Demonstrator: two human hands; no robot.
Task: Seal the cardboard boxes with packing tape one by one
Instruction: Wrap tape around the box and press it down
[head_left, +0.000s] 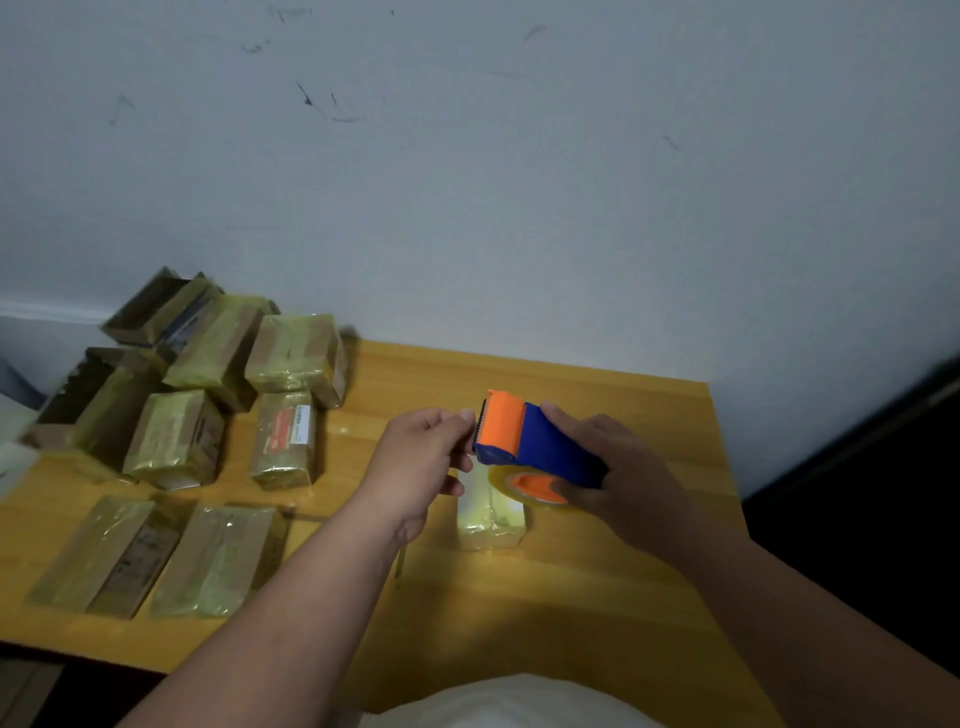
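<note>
Taped cardboard boxes (208, 415) are piled at the left of a wooden table (597, 597). The left hand (421, 457) pinches at the cutter edge of a blue-and-orange tape dispenser (530, 441), which the right hand (618, 473) grips above a small wrapped box (488, 514). A scuffed white wall (519, 182) stands behind.

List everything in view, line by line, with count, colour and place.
tape dispenser: one, blue and orange, held above the table
small box: one, wrapped in yellowish tape, under the dispenser
taped boxes: about ten, brown under yellowish tape, piled on the table's left side
table: one, yellow wood, against the wall
wall: pale grey, scuffed, behind the table
left hand: pinches at the dispenser's cutter end
right hand: grips the dispenser
</note>
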